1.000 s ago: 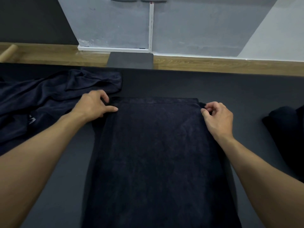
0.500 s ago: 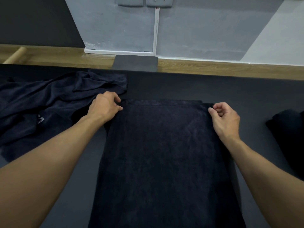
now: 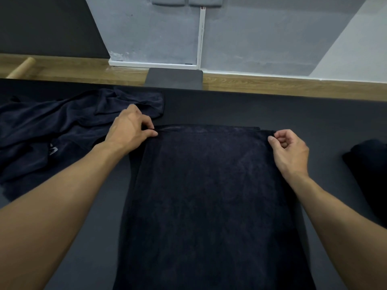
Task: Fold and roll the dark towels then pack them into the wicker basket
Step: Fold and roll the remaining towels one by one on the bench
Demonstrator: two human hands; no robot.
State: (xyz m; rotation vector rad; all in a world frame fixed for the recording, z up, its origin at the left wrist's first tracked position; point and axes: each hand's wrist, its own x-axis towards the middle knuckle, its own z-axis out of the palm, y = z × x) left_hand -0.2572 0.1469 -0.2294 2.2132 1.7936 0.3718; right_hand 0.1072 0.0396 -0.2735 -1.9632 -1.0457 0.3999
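Across bench (image 3: 293,109) centre, folded towel (image 3: 209,195) lies flat, running from far half to near edge. Little has changed since a second ago. Left hand (image 3: 129,132) stays at far-left corner, fingers now curled tighter, pinching it. Right hand (image 3: 291,151) keeps thumb-and-finger pinch on far-right corner. Far hem looks slightly raised. I judge folding done and roll toward near edge about to start. Loose towels (image 3: 52,130) wait, heaped at left edge. Dark bundle (image 3: 368,164) sits at right edge, maybe one already rolled. No wicker basket in view.
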